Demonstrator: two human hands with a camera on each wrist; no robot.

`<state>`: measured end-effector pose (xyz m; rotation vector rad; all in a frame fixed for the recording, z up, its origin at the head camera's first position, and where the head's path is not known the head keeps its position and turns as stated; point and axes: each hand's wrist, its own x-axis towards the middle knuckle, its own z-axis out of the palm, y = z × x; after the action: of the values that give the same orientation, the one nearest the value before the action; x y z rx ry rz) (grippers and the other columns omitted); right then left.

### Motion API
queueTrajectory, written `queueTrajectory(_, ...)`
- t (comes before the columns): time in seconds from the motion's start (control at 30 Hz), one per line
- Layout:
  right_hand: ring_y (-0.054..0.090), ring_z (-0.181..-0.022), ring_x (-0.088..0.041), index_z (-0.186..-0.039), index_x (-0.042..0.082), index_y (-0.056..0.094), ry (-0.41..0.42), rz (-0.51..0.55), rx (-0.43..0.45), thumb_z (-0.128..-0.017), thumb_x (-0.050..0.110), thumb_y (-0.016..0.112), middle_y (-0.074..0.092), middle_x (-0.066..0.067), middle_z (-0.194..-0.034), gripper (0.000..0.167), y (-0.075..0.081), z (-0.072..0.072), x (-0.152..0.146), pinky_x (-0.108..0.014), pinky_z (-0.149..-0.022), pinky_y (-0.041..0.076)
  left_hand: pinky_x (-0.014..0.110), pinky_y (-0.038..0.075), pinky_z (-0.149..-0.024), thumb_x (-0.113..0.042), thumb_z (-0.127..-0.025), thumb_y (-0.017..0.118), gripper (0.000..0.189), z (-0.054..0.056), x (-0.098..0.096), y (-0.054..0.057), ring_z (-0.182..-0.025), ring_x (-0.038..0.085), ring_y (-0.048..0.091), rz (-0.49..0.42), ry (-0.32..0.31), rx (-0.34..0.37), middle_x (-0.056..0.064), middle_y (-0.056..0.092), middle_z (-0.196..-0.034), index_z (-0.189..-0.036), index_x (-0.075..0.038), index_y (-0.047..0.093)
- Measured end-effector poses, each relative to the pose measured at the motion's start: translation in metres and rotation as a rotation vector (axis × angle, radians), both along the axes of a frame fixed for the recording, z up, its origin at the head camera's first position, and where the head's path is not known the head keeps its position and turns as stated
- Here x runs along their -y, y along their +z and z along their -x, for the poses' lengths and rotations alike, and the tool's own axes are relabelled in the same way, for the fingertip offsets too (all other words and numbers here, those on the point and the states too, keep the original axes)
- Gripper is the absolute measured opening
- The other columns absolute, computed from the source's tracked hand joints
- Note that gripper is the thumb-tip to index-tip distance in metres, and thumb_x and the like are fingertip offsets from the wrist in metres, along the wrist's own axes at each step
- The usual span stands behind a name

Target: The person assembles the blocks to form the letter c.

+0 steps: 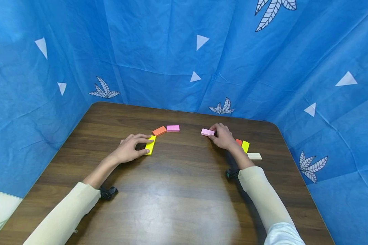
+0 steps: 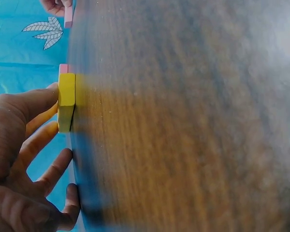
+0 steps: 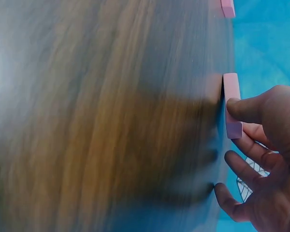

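My left hand (image 1: 129, 148) pinches a flat yellow block (image 1: 150, 146) between thumb and fingers on the left of the table. In the left wrist view this yellow block (image 2: 66, 91) lies close to the tabletop, the other fingers spread beside it. Just beyond it, an orange block (image 1: 159, 131) and a pink block (image 1: 173, 128) follow in a curve. Across from them, my right hand (image 1: 223, 136) holds another pink block (image 1: 206, 132) by its right end. Seen from the right wrist, the thumb presses that pink block's (image 3: 232, 86) face and the fingers are behind it.
By the right forearm lie a red block (image 1: 239, 142), a second yellow block (image 1: 245, 146) and a cream block (image 1: 254, 157), partly hidden by the arm. The brown wooden table (image 1: 171, 190) has a blue curtain (image 1: 159, 51) around its back and sides.
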<state>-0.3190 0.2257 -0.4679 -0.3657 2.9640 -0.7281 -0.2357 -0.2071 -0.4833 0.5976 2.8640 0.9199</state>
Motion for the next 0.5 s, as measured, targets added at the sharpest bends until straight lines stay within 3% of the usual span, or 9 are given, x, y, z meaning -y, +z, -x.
queueTrajectory(0.5, 0.055, -0.122, -0.037, -0.126, 0.007, 0.065, 0.025, 0.008, -0.020, -0.103, 0.026, 0.073, 0.065, -0.016, -0.129, 0.031, -0.004, 0.006, 0.032, -0.061, -0.103, 0.041, 0.070, 0.032, -0.104, -0.030, -0.101, 0.077, 0.047, 0.000, 0.000, 0.001, -0.143, 0.042, 0.049, 0.001, 0.003, 0.003, 0.005, 0.058, -0.162, -0.146, -0.020, 0.069)
